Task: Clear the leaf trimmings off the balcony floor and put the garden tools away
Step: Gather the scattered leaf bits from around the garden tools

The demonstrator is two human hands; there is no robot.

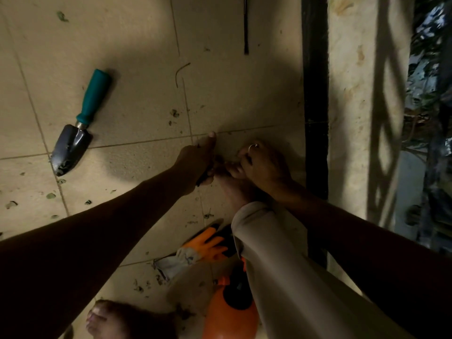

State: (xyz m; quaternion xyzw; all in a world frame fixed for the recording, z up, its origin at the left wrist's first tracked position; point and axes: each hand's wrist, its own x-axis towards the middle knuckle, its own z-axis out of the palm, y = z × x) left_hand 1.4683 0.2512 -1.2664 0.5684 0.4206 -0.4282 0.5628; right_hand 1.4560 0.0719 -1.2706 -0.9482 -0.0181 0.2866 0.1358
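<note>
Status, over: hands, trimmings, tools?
Left hand and right hand low by a bare foot, grips unclear in dim light. Leaf trimmings scattered on tiles. Trowel, gloves, orange sprayer lying out, not stowed.

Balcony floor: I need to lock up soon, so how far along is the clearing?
Nothing looks finished yet. In hand: the left hand and right hand meet low over the floor tiles, apparently gathering scraps; what they hold is too dark to tell. Still to do: leaf trimmings dot the tiles, and the trowel, orange glove and orange sprayer lie out.
</note>
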